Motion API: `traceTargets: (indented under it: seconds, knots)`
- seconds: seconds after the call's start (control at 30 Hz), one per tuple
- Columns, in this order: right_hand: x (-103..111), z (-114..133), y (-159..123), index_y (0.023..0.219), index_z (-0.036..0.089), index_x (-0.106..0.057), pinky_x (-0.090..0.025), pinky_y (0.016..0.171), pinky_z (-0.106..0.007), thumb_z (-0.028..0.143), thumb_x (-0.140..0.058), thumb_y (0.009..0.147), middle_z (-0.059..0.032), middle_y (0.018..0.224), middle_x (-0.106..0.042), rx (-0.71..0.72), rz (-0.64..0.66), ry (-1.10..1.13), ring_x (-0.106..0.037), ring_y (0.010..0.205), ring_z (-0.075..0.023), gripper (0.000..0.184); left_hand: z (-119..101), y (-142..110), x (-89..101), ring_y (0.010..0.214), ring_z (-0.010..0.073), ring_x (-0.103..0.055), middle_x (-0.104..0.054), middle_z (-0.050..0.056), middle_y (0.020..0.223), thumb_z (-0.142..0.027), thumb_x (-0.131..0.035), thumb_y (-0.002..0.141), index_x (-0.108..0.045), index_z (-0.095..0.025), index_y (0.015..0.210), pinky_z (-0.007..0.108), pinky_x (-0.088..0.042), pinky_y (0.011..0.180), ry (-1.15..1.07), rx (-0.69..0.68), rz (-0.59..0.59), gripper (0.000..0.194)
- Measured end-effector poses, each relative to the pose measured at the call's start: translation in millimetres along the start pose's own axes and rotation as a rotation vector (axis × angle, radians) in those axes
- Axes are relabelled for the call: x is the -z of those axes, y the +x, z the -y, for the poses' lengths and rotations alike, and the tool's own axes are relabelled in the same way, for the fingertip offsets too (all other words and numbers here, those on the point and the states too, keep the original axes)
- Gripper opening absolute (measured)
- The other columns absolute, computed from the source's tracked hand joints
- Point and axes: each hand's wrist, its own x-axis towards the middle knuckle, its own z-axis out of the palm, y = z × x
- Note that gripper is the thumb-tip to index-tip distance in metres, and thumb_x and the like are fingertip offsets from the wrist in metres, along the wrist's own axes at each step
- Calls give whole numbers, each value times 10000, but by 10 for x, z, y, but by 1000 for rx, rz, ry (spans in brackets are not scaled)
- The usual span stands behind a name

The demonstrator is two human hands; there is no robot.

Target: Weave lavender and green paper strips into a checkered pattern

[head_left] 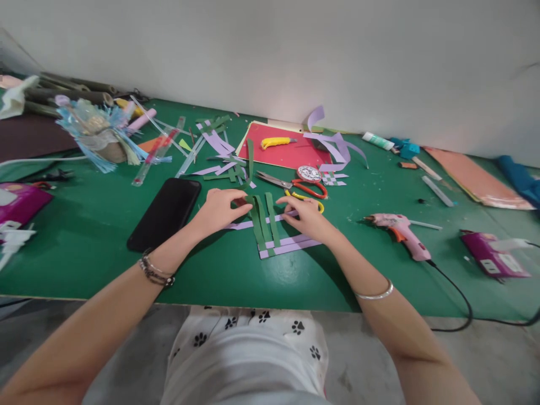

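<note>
Green paper strips [262,222] and lilac paper strips [295,245] cross in a partly woven piece on the table before me. My left hand [221,212] pinches the upper end of the leftmost green strip between thumb and fingers. On the other side, my right hand [307,218] has its thumb and fingers around the right part of the upper lilac strip [241,226], which crosses the green ones. The lower lilac strips lie together near the bottom ends of the green strips. Red-handled scissors [310,188] lie just beyond, and a yellow-handled pair [320,207] is partly hidden by my right hand.
A black phone [165,214] lies left of my left hand. A pink glue gun [400,230] with a trailing cord is at right. Behind are a yellow cutter [277,143] on red paper [274,156], loose strips [217,140] and a ruler [158,151].
</note>
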Motion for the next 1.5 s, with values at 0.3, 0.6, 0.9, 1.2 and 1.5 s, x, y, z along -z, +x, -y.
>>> traceTargets:
  seconds: [0.3, 0.6, 0.9, 1.2, 1.5]
  knots:
    - [-5, 4, -18, 1011, 208, -549, -267, 885, -442, 173, -503, 757, -14, 788, -636, -4, 4, -16, -568, 710, -154, 260, -36, -263, 105, 749, 156, -578, -644, 18, 793, -380, -511, 766, -609, -189, 735, 280, -434, 771, -113, -168, 93, 217]
    - [-6, 18, -33, 974, 216, -567, -280, 861, -415, 183, -480, 785, -36, 853, -657, 11, -14, -34, -577, 775, -180, 211, 141, -291, 36, 806, 144, -570, -595, 42, 918, -365, -519, 754, -604, -188, 733, 272, -458, 785, -213, -232, 208, 198]
    - [-4, 3, -46, 897, 229, -560, -222, 885, -427, 156, -432, 796, -18, 940, -667, 19, 11, -2, -589, 812, -175, 179, 141, -319, 30, 815, 148, -575, -609, 48, 911, -330, -513, 767, -600, -183, 745, 261, -454, 763, -234, -241, 223, 172]
    - [-13, 36, -53, 854, 229, -580, -224, 880, -413, 157, -441, 786, -11, 877, -671, 30, -19, -27, -577, 742, -157, 170, 134, -317, 15, 782, 148, -581, -624, 45, 880, -351, -495, 770, -585, -183, 756, 251, -458, 722, -197, -194, 175, 191]
    - [-7, 41, -60, 854, 218, -586, -232, 877, -424, 160, -433, 797, -32, 887, -663, 25, -3, -26, -572, 771, -170, 173, 76, -334, 44, 667, 129, -568, -607, 23, 748, -306, -477, 787, -587, -169, 734, 210, -432, 613, -216, -240, 182, 183]
